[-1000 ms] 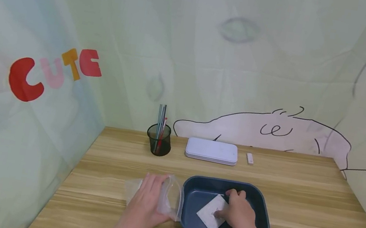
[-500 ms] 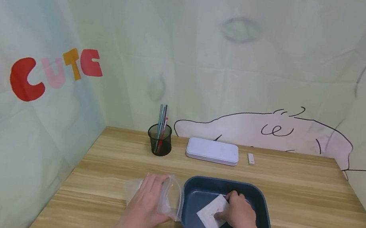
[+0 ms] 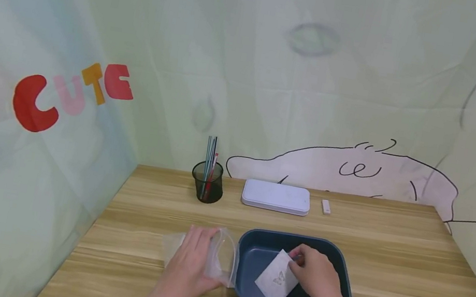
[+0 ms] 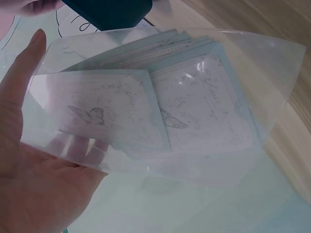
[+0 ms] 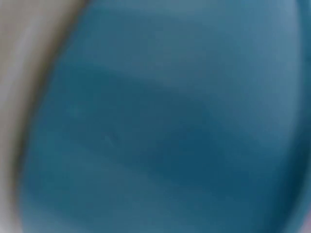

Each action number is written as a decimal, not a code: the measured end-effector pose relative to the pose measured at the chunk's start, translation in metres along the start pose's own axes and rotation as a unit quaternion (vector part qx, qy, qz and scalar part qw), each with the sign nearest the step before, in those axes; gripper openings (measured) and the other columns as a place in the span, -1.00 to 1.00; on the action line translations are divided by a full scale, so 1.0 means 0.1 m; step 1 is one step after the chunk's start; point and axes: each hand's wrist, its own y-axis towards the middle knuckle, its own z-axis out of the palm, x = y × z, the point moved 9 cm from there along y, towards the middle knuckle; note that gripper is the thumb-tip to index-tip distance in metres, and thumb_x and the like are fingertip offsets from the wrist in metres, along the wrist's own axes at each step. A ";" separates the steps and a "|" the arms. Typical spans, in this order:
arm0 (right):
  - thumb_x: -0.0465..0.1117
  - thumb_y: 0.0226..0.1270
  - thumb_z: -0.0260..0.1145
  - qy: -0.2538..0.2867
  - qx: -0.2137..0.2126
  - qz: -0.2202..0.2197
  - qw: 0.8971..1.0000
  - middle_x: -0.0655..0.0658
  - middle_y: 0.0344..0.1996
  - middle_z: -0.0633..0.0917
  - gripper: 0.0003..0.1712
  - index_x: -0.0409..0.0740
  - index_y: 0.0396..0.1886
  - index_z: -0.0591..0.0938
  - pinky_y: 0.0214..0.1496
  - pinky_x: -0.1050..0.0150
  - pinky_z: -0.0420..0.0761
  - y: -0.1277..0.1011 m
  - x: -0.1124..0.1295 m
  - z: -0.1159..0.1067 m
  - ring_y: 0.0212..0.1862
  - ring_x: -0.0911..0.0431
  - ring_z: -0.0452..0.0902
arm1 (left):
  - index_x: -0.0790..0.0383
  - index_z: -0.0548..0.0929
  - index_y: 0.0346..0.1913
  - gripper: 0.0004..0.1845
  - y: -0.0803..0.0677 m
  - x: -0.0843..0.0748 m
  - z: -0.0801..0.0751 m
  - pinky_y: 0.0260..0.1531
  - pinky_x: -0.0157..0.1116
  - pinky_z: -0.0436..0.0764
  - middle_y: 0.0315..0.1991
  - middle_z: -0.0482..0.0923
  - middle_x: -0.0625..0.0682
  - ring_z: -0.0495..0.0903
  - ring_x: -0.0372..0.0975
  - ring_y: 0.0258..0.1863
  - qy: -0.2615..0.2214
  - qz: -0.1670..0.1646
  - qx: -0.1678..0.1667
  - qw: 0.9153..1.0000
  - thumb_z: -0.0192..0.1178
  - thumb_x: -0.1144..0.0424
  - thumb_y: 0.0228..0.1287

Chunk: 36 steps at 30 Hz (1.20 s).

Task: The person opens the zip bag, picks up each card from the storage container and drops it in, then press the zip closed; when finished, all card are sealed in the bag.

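My left hand (image 3: 190,261) grips a clear plastic bag (image 3: 224,259) lying on its side, its mouth facing the tray. Through the plastic in the left wrist view, several square cards (image 4: 204,107) with grey butterfly prints show, fanned over one another. Beside the bag stands a dark blue tray (image 3: 249,263). Inside it is a white square card (image 3: 277,284) with a butterfly print, its upper corner pinched by thumb and fingers of my right hand (image 3: 318,275). Only blurred blue tray surface (image 5: 160,121) fills most of the right wrist view.
Along the back of the wooden table (image 3: 393,237) stand a black mesh pen cup (image 3: 207,190) with several pens, a white flat case (image 3: 276,197) and a small white eraser-like block (image 3: 326,207). A printed cloth backdrop (image 3: 183,81) surrounds the table.
My right hand has shifted its fingers from the card's face to its upper right corner, and the card is turned slightly with its print now uncovered. The left hand and bag stay put.
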 end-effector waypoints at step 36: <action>-0.31 0.10 0.46 0.346 -0.129 -0.031 0.929 -0.06 -0.60 0.62 -0.93 -0.07 -0.42 0.73 -0.65 0.40 0.28 -0.42 0.53 -0.51 -0.63 0.13 0.29 | 0.33 0.38 0.19 0.15 0.04 -0.04 -0.02 -0.01 -0.19 0.54 -0.09 0.43 0.07 0.38 -0.13 -0.12 0.013 0.010 -0.014 1.000 0.67 -0.02 -0.67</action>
